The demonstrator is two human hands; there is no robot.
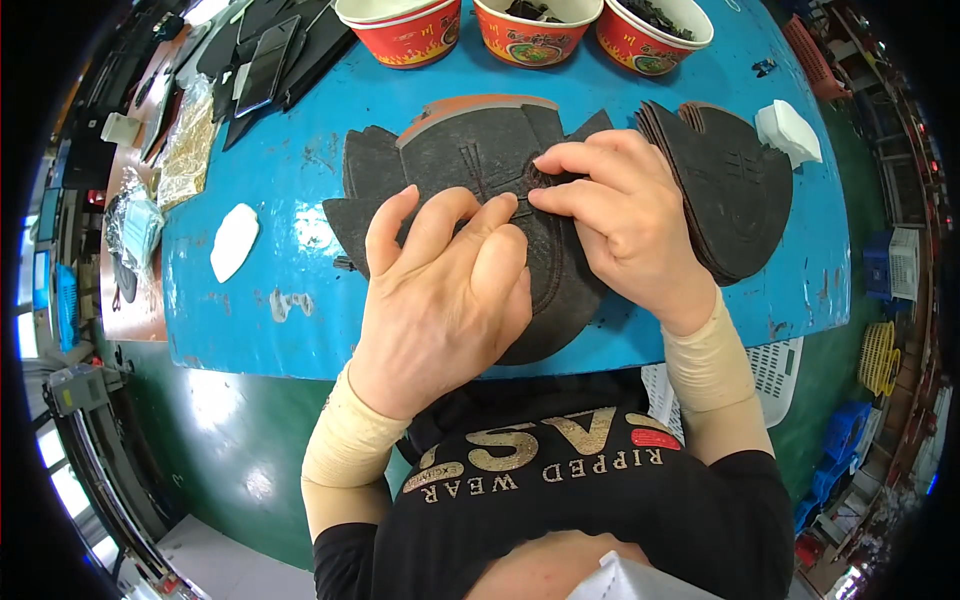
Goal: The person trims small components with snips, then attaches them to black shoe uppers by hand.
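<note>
Black leather shoe upper pieces [440, 160] with stitched lines and a brown far edge lie overlapping at the middle of the table. My left hand [440, 290] bears on the top piece, its index finger bent down at a small slit near the middle and its other fingers curled; the thumb is hidden. From the right, my right hand [630, 215] pinches at the same spot, its fingertips closed on the upper beside a stitched curve. Whatever small part lies between the fingertips is too covered to make out. Both wrists wear beige sleeves.
A stack of black leather pieces [735, 190] lies right of my hands, with a white folded pad [788, 132] beside it. Three red paper bowls [535, 38] line the far edge, two holding black scraps. At left are a phone [268, 65] and a white oval piece [235, 243].
</note>
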